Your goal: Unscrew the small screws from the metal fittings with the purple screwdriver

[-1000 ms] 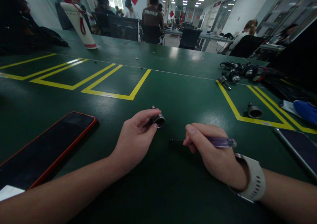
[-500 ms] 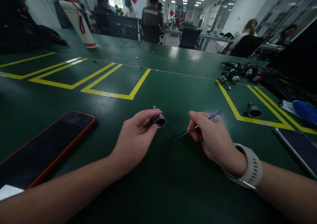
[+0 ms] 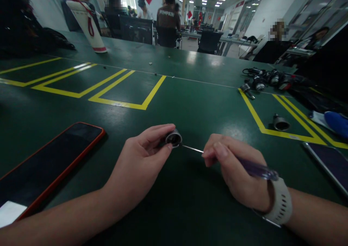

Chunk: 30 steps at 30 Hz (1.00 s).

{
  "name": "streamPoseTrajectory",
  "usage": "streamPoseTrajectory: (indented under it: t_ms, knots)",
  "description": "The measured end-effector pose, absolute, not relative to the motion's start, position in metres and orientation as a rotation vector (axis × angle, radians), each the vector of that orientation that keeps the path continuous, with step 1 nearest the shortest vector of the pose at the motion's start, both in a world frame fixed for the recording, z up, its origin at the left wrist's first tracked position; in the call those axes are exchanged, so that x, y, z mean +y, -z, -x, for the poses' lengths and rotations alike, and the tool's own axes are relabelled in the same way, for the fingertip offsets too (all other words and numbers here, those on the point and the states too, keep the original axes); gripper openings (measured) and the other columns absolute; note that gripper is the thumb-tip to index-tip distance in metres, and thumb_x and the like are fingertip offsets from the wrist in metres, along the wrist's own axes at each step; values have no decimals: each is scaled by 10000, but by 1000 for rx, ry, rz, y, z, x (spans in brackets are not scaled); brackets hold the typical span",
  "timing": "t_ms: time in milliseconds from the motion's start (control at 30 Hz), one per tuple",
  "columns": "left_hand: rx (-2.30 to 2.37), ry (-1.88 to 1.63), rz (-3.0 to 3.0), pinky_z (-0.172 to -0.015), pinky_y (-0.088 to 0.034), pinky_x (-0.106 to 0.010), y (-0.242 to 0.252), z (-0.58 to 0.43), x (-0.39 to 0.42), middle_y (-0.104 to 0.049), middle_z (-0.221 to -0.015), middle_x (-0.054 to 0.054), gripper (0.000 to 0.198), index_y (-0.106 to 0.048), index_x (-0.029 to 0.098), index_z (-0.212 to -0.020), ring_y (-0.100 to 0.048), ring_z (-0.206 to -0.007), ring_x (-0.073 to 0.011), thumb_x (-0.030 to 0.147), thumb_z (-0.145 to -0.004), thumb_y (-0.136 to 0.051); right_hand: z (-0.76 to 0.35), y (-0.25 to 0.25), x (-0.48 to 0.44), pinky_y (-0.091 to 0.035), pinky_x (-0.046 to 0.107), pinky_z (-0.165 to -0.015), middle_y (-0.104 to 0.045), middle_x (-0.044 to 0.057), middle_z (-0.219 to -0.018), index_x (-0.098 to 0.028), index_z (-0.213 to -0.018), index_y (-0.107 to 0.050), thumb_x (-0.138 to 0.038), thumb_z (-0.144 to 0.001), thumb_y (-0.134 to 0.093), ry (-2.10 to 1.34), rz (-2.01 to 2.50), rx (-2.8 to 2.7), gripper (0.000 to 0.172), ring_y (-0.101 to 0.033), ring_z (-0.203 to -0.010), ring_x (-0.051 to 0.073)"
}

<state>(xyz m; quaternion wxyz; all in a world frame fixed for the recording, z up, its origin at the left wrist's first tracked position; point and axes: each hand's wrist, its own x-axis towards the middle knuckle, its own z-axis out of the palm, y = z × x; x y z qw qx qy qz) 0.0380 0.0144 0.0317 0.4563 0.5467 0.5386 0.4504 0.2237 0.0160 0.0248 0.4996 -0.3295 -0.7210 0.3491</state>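
Note:
Between the thumb and fingers of my left hand (image 3: pixel 144 153) is a small round metal cup-shaped part (image 3: pixel 174 138), its hollow side turned toward me and to the right. My right hand (image 3: pixel 239 170) grips a screwdriver (image 3: pixel 255 169) with a clear purple handle. The thin shaft points left, and its tip is at the right rim of the metal part; whether it touches cannot be made out. A similar metal part (image 3: pixel 281 123) lies on the table at the right, within yellow tape lines.
An orange-cased phone (image 3: pixel 54 159) lies at the left, another phone (image 3: pixel 328 164) at the right edge. Dark metal parts and cables (image 3: pixel 261 80) are heaped at the back right. A white cup-like container (image 3: pixel 91 30) stands at the back left. People sit beyond the table.
My right hand has turned the screwdriver, so its handle now points down and right and its tip has come to the metal part. My left hand has tilted the part and shifted slightly.

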Motion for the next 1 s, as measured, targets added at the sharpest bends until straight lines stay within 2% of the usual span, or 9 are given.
streamPoseTrajectory:
  t_ms: [100,400,633,833,1000]
  knots:
    - [1351,-1114,-1367,-948,-502,-337,-35,-38,9,-689,-1107,-35,346,-676,218,-1061,-657,-982,-197,162,-720,-660,-222,-30,11,-434,276,-558,-570,24,-610,-134,-756,-602,-115,-858,-437,-661,669,-1932,195,-546,-585,120]
    - [1350,-1145,-1459,-921,-524,-305,-34,-42,7,-684,-1109,-19,306,-718,243,-974,-635,-1031,-206,130,-698,-649,-221,-35,8,-448,262,-542,-578,31,-599,-139,-770,-570,-86,-851,-404,-457,669,-2089,192,-549,-568,123]
    - [1325,-1170,-1491,-820,-550,-189,-34,-42,5,-707,-1036,-5,251,-735,229,-880,-661,-967,-161,105,-680,-648,-217,-35,6,-434,266,-529,-568,28,-580,-156,-752,-552,-117,-865,-380,-338,625,-2236,210,-530,-546,127]
    - [1333,-1174,-1486,-747,-568,-186,-32,-43,8,-727,-927,3,225,-723,215,-822,-681,-880,-153,83,-660,-639,-215,-34,3,-401,271,-492,-586,33,-568,-141,-772,-554,-74,-829,-397,-254,587,-2261,179,-488,-509,127]
    - [1316,-1173,-1465,-723,-575,-194,-32,-43,9,-727,-923,-1,219,-713,211,-811,-684,-857,-154,81,-654,-632,-215,-34,0,-388,281,-480,-586,39,-555,-140,-766,-557,-71,-814,-415,-245,575,-2271,165,-498,-496,140]
